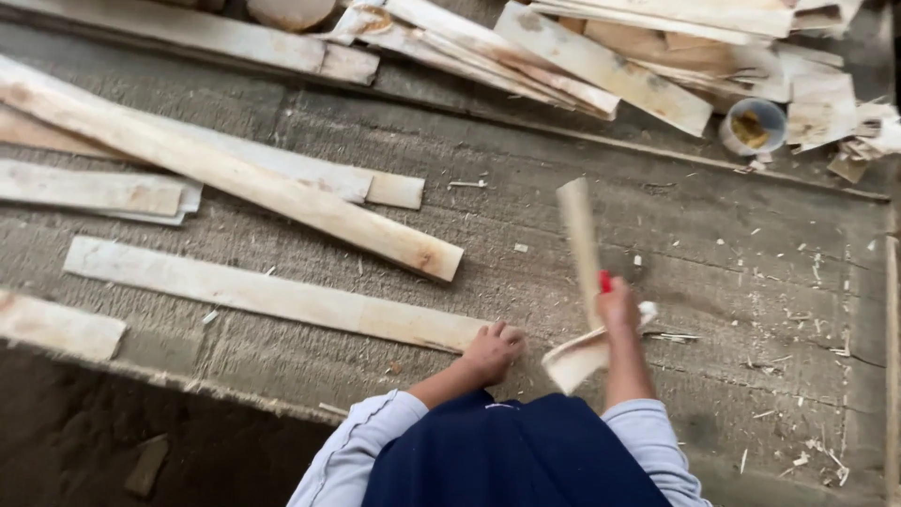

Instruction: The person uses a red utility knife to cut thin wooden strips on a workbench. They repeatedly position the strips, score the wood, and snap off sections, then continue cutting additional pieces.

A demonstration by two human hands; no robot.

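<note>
My right hand point(618, 306) is closed around a narrow pale wooden strip point(577, 235) that stands up and leans away from me. A small red part point(605, 281) shows just above the fingers; I cannot tell what it belongs to. A short, wider wood piece point(574, 362) lies under that hand. My left hand point(492, 351) rests fingers-down on the rough grey floor, at the right end of a long flat plank point(282, 297). Light blue sleeves and a dark navy vest fill the bottom of the view.
Several loose planks point(235, 174) lie across the floor at left. A heap of boards and offcuts point(601, 61) fills the far side, with a small white cup point(754, 126) beside it. Wood chips litter the right. The floor drops to dark ground point(84, 441) at lower left.
</note>
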